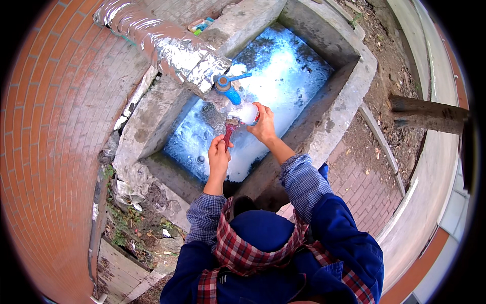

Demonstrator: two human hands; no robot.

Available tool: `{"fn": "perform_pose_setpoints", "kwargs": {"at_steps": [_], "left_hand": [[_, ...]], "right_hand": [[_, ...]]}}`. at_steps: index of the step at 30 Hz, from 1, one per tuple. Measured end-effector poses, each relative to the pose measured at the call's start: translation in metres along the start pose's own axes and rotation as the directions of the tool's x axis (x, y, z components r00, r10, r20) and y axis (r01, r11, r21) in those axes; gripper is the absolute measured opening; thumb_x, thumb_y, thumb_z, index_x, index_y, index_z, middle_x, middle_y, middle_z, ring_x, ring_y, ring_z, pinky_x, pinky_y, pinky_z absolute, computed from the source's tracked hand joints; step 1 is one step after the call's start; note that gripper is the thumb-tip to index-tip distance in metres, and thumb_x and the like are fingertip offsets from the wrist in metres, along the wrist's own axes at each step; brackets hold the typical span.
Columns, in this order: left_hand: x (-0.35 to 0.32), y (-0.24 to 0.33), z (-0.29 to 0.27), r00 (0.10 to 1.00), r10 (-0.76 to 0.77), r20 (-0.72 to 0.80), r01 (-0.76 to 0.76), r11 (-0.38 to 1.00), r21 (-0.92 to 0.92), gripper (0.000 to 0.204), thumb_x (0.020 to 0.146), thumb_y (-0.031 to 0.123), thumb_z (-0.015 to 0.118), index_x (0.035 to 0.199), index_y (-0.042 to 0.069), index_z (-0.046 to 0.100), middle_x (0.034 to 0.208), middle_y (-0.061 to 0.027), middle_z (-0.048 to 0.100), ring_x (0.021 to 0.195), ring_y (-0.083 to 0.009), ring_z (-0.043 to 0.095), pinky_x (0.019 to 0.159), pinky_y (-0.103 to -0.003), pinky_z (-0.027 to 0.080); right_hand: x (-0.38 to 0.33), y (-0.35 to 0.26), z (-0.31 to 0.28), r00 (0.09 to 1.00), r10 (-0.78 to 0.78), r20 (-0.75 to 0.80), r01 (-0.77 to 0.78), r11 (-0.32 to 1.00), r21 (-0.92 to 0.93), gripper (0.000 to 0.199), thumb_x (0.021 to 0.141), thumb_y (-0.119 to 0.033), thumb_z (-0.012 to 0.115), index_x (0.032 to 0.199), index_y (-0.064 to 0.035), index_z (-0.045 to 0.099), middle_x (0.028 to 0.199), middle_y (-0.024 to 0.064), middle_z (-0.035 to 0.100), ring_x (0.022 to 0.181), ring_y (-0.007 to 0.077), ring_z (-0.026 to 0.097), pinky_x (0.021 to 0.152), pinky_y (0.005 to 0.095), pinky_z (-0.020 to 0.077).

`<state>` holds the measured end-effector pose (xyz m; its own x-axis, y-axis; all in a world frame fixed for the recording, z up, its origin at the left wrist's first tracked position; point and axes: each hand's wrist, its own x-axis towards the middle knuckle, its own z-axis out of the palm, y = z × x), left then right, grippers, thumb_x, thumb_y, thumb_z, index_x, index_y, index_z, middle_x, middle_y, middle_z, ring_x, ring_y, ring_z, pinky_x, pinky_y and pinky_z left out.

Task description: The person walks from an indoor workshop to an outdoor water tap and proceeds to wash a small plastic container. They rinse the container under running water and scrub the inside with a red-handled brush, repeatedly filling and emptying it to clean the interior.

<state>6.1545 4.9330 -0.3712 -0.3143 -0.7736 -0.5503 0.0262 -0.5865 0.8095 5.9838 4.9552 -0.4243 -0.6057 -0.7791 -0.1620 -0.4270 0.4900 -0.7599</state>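
Observation:
My left hand [219, 158] is closed round the dark red handle of a paintbrush [230, 130], its bristle end pointing away from me. Close by on the right, my right hand [265, 126] grips a small round cup [248, 114], pale inside with a bit of red at its rim. The brush tip is beside the cup; whether they touch I cannot tell. Both are held below a blue tap [227, 90] with a blue lever, where water seems to be splashing. Beneath them is a concrete basin [147, 121] holding bluish, foamy-looking water [283, 66].
A foil-wrapped pipe [157, 43] leads to the tap from the upper left. An orange brick wall [45, 152] stands at left. Small colourful items [201, 25] lie on the far ledge. Crumpled plastic [134, 185] lies by the basin's left corner. A wooden post [425, 114] is at right.

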Motion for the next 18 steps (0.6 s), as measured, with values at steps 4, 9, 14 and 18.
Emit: {"fn": "perform_pose_setpoints", "kwargs": {"at_steps": [4,9,14,18], "left_hand": [[0.005,-0.003,0.004,1.000,-0.013,0.027,0.014,0.999,-0.043,0.023,0.092,0.016,0.041,0.109,0.002,0.045,0.077,-0.0062,0.055,0.041,-0.0030,0.030,0.038,-0.020,0.023],[-0.001,-0.011,0.004,0.990,0.086,-0.112,-0.097,0.991,-0.092,0.027,0.092,0.020,0.045,0.112,0.002,0.045,0.077,-0.0048,0.055,0.041,-0.0022,0.029,0.038,-0.019,0.023],[-0.014,-0.010,-0.014,0.954,0.155,-0.257,-0.189,0.975,-0.115,0.028,0.093,0.022,0.043,0.112,0.002,0.046,0.076,-0.0022,0.052,0.043,-0.0014,0.028,0.039,-0.018,0.022],[-0.014,-0.013,-0.028,0.967,0.071,-0.246,-0.149,0.937,-0.317,0.023,0.093,0.025,0.044,0.100,0.004,0.051,0.068,0.0008,0.047,0.043,-0.0023,0.026,0.040,-0.020,0.021]], "right_hand": [[0.002,-0.006,-0.003,1.000,-0.012,-0.008,0.012,1.000,0.015,0.077,0.047,-0.009,0.075,0.117,-0.0149,0.043,0.110,0.0180,0.044,0.105,0.0362,0.038,0.092,0.0408,0.0346],[0.006,-0.010,-0.004,1.000,-0.017,0.020,0.018,0.999,-0.039,0.078,0.048,-0.012,0.074,0.119,-0.0118,0.043,0.109,0.0156,0.046,0.104,0.0326,0.041,0.092,0.0388,0.0360],[0.001,-0.012,-0.001,0.999,-0.039,0.031,0.038,0.998,0.043,0.075,0.050,-0.011,0.074,0.119,-0.0117,0.043,0.109,0.0156,0.046,0.104,0.0315,0.042,0.091,0.0375,0.0375],[-0.006,-0.026,0.000,0.991,-0.123,0.054,0.118,0.990,0.075,0.075,0.051,-0.010,0.074,0.119,-0.0111,0.043,0.109,0.0152,0.046,0.105,0.0310,0.043,0.091,0.0369,0.0379]]}}
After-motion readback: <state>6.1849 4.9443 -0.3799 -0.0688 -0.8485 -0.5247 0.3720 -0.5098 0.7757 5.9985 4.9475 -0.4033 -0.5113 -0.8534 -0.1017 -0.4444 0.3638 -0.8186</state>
